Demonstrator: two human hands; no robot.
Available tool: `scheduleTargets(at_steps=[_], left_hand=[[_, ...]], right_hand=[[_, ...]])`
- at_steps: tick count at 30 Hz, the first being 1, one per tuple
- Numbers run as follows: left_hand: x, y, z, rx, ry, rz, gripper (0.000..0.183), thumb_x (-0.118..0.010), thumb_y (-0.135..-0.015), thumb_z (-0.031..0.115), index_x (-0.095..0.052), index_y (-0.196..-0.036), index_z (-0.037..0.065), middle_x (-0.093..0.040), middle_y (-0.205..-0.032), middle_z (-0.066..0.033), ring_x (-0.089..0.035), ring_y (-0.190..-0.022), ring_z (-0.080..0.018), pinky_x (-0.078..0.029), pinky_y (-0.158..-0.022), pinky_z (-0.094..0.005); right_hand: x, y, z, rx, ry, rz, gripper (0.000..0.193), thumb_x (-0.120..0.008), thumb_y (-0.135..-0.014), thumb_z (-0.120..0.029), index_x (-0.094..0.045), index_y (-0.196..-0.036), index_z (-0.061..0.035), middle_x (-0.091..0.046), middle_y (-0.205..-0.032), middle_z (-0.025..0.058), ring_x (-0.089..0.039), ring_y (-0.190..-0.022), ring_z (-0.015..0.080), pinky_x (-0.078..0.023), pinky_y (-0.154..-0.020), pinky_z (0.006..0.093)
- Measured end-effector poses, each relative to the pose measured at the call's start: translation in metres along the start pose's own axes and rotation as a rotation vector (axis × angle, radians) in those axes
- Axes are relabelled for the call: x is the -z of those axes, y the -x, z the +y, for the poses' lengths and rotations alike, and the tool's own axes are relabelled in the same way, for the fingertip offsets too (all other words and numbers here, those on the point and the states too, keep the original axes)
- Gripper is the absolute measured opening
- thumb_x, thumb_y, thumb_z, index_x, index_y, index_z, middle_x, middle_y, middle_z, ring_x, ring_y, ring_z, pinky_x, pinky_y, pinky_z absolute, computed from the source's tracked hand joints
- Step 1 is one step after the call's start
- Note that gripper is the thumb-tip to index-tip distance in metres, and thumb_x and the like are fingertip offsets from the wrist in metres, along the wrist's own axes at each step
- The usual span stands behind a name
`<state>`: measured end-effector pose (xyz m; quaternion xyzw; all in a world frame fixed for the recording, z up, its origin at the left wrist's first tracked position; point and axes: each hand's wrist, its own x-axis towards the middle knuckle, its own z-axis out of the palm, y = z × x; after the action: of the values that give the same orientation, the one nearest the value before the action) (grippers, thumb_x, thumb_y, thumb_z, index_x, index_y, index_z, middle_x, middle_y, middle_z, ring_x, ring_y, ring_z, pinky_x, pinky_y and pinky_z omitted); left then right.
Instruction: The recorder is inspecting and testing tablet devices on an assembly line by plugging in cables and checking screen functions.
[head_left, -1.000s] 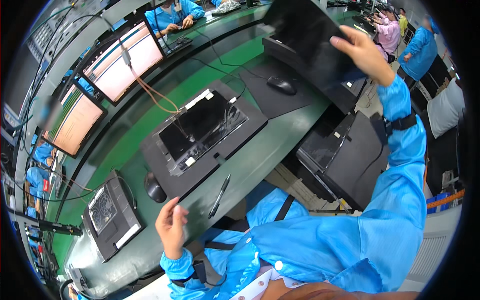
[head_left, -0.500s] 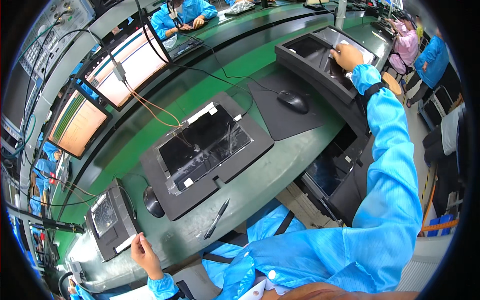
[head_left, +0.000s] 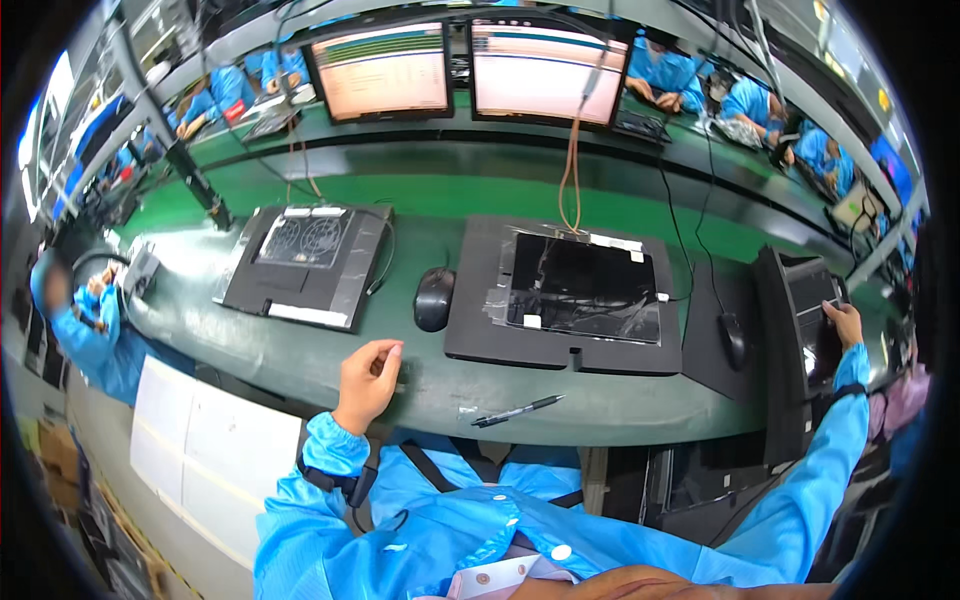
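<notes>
Over the front edge of the bench, my left hand [head_left: 366, 386] is raised with its fingers curled and thumb against fingertips; nothing shows between them. At the far right, my right hand [head_left: 846, 324] closes on a dark glossy screen panel [head_left: 818, 340] lying in a black foam tray [head_left: 778, 330]. Its far fingers are hidden. Between my hands, another dark screen panel [head_left: 580, 285] with clear film and white tabs rests in a black foam holder [head_left: 480, 330], joined to a thin orange cable [head_left: 570, 190].
A black pen [head_left: 518, 411] lies near the bench's front edge. Two mice [head_left: 434, 298] [head_left: 734, 340] flank the middle holder. Left stands a black fixture [head_left: 300, 265] with a film-covered plate. Two monitors [head_left: 380, 72] [head_left: 545, 72] stand behind. A co-worker [head_left: 85, 330] sits far left.
The view has swung left and levelled, so the bench now runs straight across. My right hand stays at the tray's panel. My left hand is now clear of the left fixture, fingers still curled.
</notes>
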<state>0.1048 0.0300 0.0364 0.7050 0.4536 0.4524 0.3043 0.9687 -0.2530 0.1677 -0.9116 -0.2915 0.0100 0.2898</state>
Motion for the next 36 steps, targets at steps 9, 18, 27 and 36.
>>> scheduleTargets(at_steps=[9, 18, 27, 36], left_hand=[[-0.01, -0.011, 0.042, -0.04, 0.171, -0.497, 0.046, -0.074, -0.093, 0.017, -0.059, -0.133, 0.002, -0.068, -0.103, -0.0093, -0.063, -0.085, -0.0136, -0.052, -0.076, -0.0288], [-0.003, -0.022, 0.036, 0.206, 1.657, -0.9, 0.082, -0.076, -0.088, 0.018, -0.03, -0.154, 0.002, -0.048, -0.146, -0.0153, -0.049, -0.133, -0.0287, -0.037, -0.114, -0.0442], [0.134, 0.06, -0.042, 0.506, 1.204, 0.059, 0.05, -0.062, -0.081, -0.007, -0.058, -0.131, 0.0, -0.065, -0.123, -0.0111, -0.062, -0.115, -0.0265, -0.047, -0.105, -0.0387], [0.158, 0.07, -0.052, 0.416, 1.511, 0.17, 0.04, -0.057, -0.09, 0.003, -0.06, -0.129, -0.005, -0.065, -0.129, -0.0187, -0.061, -0.123, -0.0341, -0.044, -0.11, -0.0501]], right_hand=[[0.019, 0.203, -0.277, 0.815, 0.49, 0.552, 0.015, -0.06, -0.097, -0.007, -0.057, -0.11, -0.0011, -0.058, -0.102, 0.0154, -0.064, -0.094, 0.033, -0.05, -0.08, 0.0367], [-0.198, 0.345, -0.464, 0.461, -0.812, -0.699, 0.025, -0.071, -0.095, -0.023, -0.067, -0.109, -0.0024, -0.06, -0.095, -0.0029, -0.054, -0.09, 0.0064, -0.044, -0.08, 0.0235], [-0.375, 0.357, -0.527, 1.335, -0.061, -0.33, 0.048, -0.066, -0.094, -0.04, -0.066, -0.12, 0.0001, -0.056, -0.134, 0.0203, -0.052, -0.124, 0.0389, -0.037, -0.11, 0.0478], [-0.418, 0.382, -0.58, 1.578, -0.12, -0.293, 0.035, -0.071, -0.087, -0.026, -0.067, -0.114, -0.0042, -0.058, -0.127, 0.016, -0.052, -0.127, 0.0336, -0.037, -0.111, 0.0516]])
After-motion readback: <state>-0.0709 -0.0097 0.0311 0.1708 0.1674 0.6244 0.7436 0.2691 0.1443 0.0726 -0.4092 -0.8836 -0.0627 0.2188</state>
